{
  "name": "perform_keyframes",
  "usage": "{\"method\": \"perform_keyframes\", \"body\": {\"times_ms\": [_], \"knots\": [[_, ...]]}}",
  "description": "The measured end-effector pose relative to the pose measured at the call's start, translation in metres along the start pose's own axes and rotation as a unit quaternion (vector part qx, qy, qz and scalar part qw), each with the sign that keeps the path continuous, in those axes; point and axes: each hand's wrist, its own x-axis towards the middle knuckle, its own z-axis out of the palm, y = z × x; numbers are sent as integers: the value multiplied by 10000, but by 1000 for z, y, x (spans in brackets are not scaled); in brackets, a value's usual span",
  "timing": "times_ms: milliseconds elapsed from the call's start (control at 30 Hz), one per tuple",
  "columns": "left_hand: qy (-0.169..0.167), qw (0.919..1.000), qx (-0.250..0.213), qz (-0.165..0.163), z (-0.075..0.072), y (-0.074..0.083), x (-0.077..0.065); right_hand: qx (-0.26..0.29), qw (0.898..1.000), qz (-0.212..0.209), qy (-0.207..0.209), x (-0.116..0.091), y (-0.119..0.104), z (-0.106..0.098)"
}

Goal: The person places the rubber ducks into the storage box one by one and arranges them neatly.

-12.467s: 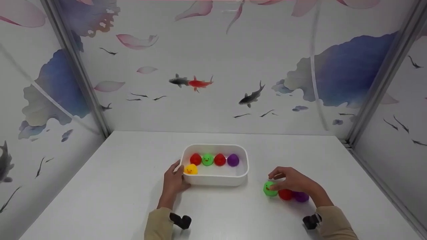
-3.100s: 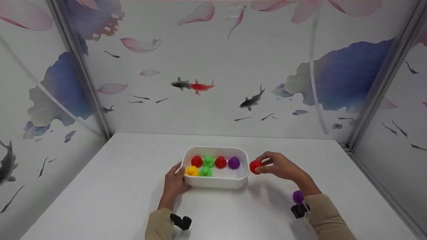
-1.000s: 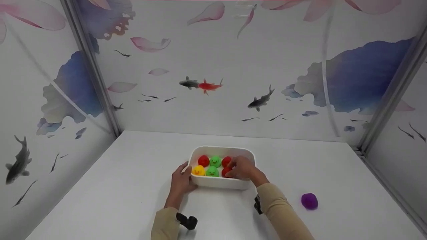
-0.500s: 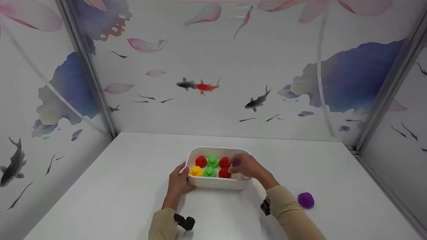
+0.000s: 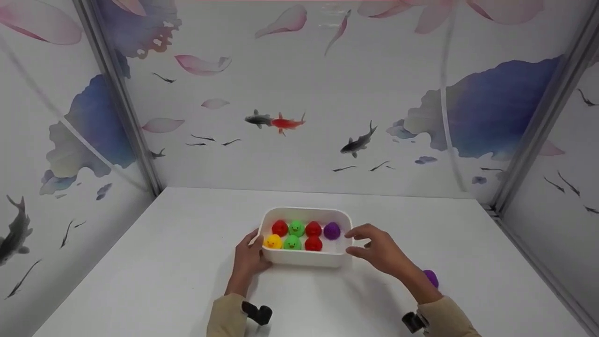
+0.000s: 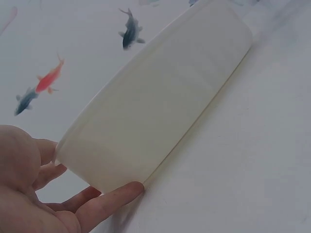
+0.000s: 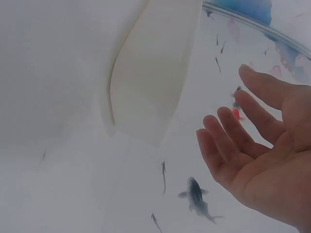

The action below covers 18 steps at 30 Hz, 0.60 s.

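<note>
My left hand (image 5: 249,256) holds the left end of a white plastic bin (image 5: 304,258), thumb at the rim and fingers along its side. In the bin's back row sit a red toy duck (image 5: 280,228), a green duck (image 5: 296,228), a second red duck (image 5: 313,229) and a purple duck (image 5: 332,230). The front row has a yellow duck (image 5: 273,242), another green duck (image 5: 292,243) and another red duck (image 5: 313,243). Over the bin's right rim, my right hand (image 5: 381,250) spreads thumb and fingers with nothing between them; the right wrist view (image 7: 262,155) shows its bare palm.
Another purple toy (image 5: 431,278) rests on the white table (image 5: 154,262), partly hidden behind my right forearm. White panels (image 5: 299,70) printed with fish and petals enclose the back and both sides, with metal posts at the corners.
A green duck and then a red duck went from the table into the bin's front row. My right hand has let go of the red duck and drawn back right. My left hand stays put.
</note>
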Motion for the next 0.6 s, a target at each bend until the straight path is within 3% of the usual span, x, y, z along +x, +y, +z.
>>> {"method": "perform_keyframes", "body": {"times_ms": [300, 600], "knots": [[4, 10000, 16, 74, -2, 0, -1, -218, 9991, -163, 313, -28, 20, -53], [38, 10000, 70, 31, -1, -2, -1, -106, 9999, 70, -47, -48, 62, -87]]}}
